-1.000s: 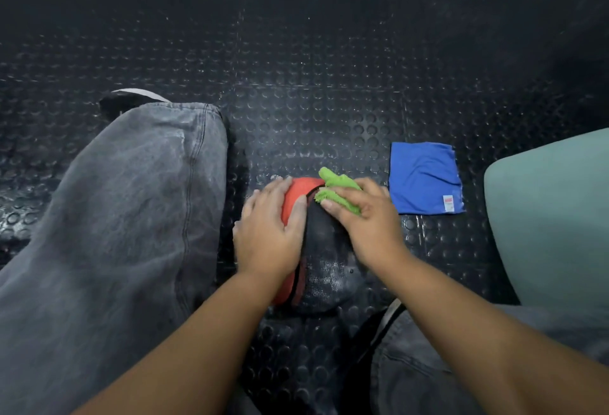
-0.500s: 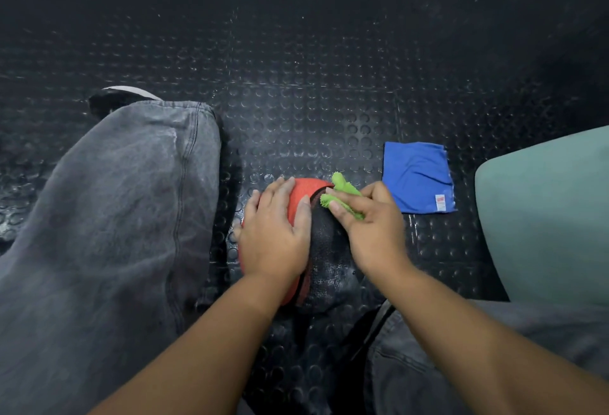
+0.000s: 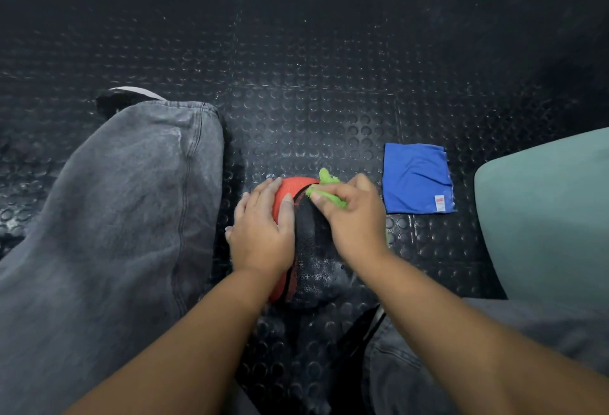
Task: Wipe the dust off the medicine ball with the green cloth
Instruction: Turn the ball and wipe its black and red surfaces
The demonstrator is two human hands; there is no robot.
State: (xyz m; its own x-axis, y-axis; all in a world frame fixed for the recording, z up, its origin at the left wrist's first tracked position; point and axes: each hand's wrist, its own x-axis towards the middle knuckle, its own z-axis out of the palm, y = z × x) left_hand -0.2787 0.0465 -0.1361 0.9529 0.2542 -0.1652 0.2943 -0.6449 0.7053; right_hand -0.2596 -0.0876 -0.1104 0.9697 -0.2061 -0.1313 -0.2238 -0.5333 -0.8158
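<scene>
A red and black medicine ball (image 3: 309, 249) rests on the dark studded floor between my legs. My left hand (image 3: 262, 231) lies flat on its red left side, fingers spread, holding it steady. My right hand (image 3: 351, 216) presses a bunched green cloth (image 3: 326, 188) against the black upper right part of the ball. Most of the cloth is hidden under my fingers; only its far end sticks out. Pale dusty marks show on the near black surface.
A folded blue cloth (image 3: 416, 179) lies on the floor (image 3: 313, 85) just right of the ball. My left leg in grey jeans (image 3: 115, 216) fills the left side. A pale green cushion-like surface (image 3: 547, 216) sits at the right edge.
My right hand with the green cloth has slid a little nearer and leftward across the top of the ball. My left hand stays in place on the red side.
</scene>
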